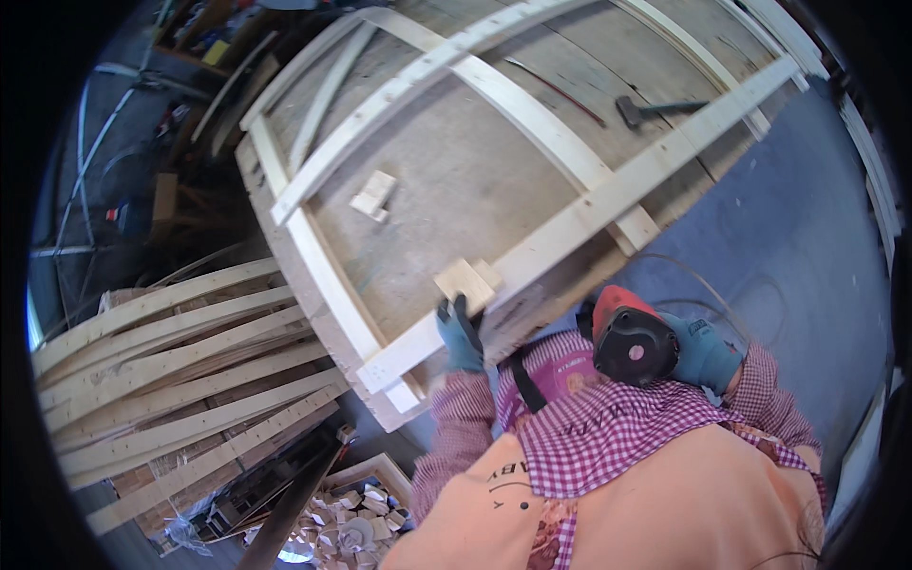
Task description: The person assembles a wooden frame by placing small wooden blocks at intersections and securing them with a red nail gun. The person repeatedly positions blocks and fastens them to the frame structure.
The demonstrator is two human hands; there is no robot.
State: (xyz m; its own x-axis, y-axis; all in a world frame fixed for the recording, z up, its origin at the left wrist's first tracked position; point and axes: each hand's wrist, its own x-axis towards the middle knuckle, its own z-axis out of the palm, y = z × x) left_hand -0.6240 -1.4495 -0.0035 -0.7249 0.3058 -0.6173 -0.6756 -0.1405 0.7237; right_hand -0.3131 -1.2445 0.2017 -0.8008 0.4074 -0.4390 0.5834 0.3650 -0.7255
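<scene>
My left hand (463, 340), in a blue glove with dark fingertips, grips a small flat wood block (462, 284) at the near rail (570, 220) of a pale wooden frame. A second small wood piece (487, 275) sits right beside that block. At the front of my body, off the table, my right hand (704, 350) holds a red and black pneumatic nail gun (635, 334) with a round black cap. The gloved fingers on its handle are partly hidden. Two more small wood blocks (375, 195) lie inside the frame on the worktable (432, 180).
A hammer (655, 111) and a thin metal bar (560, 92) lie within the frame's far right part. Long wooden slats (190, 361) are stacked at left. Below them stands a box of wood offcuts (356, 522). A thin hose (698, 275) trails over the blue floor (788, 228).
</scene>
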